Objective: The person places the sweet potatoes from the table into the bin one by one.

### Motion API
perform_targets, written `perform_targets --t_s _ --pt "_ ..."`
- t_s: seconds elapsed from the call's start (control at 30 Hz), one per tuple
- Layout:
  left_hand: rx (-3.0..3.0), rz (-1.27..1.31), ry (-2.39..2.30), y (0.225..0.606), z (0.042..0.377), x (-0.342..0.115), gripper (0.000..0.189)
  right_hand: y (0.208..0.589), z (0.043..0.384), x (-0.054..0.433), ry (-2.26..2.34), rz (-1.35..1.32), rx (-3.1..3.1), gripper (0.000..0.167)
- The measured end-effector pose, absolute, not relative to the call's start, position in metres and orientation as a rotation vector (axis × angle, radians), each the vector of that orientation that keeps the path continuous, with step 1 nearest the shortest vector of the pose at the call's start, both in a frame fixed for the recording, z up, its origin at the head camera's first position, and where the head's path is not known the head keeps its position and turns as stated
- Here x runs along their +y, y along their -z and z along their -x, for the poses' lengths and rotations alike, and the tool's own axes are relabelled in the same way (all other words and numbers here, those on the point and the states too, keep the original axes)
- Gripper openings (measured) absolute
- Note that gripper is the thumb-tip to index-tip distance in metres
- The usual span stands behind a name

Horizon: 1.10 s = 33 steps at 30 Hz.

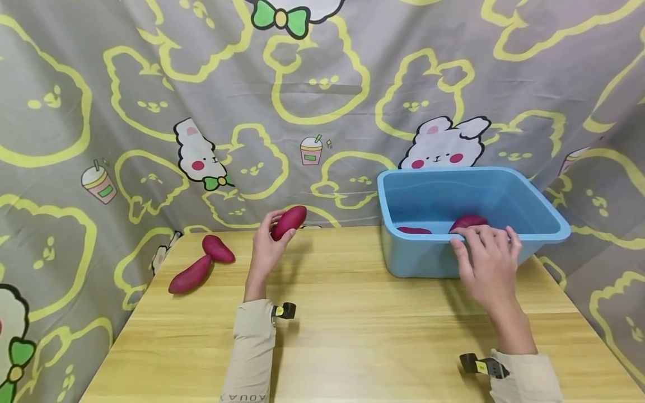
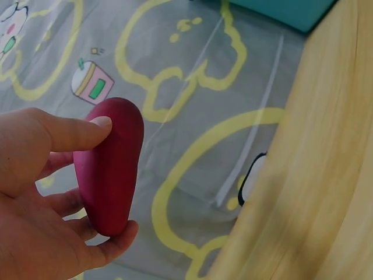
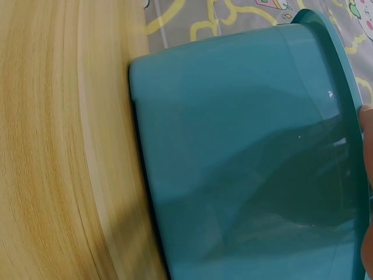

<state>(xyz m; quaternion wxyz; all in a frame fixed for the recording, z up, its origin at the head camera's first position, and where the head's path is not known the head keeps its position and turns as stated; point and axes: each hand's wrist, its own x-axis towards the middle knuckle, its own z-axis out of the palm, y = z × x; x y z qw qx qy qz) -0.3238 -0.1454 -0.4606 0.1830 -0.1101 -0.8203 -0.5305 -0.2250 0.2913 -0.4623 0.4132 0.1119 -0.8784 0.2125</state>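
My left hand (image 1: 267, 246) holds a purple-red sweet potato (image 1: 292, 221) above the far part of the table. In the left wrist view, the thumb lies across the upper part of this sweet potato (image 2: 111, 169), with fingers behind and under it. My right hand (image 1: 491, 266) grips the front rim of a blue plastic bin (image 1: 418, 254), fingers bent over the edge; their tips are hidden. Inside the bin are a sweet potato (image 1: 468, 222) just beyond those fingers and another (image 1: 414, 230), mostly hidden by the front wall. The right wrist view shows the bin's outer wall (image 3: 245, 140).
Two more sweet potatoes, one (image 1: 219, 249) behind the other (image 1: 190, 275), lie touching at the table's left side. The wooden table (image 1: 342, 336) meets a grey patterned curtain (image 1: 332, 95) at the back. The bin stands at the table's far right.
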Motion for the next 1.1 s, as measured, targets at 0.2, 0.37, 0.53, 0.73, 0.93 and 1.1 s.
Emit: perform_targets --t_s 0.2,0.37,0.53,0.73,0.93,1.1 --pt "-2.277 0.327 1.522 0.453 0.322 -0.144 0.048 0.460 0.224 0.291 -0.534 -0.273 -2.208 0.041" --pt "-2.232 0.346 1.558 0.448 0.321 -0.141 0.048 0.460 0.223 0.291 -0.534 -0.263 -2.209 0.045" --pt "-2.206 0.348 1.576 0.444 0.318 -0.138 0.049 0.461 0.224 0.291 -0.530 -0.266 -2.209 0.041" --pt "-2.186 0.353 1.610 0.436 0.309 -0.133 0.049 0.463 0.225 0.290 -0.524 -0.274 -2.205 0.035" --pt "-2.172 0.353 1.619 0.438 0.311 -0.135 0.049 0.463 0.225 0.291 -0.526 -0.275 -2.196 0.037" --pt "-2.163 0.367 1.631 0.437 0.310 -0.134 0.049 0.462 0.225 0.291 -0.522 -0.273 -2.197 0.036"
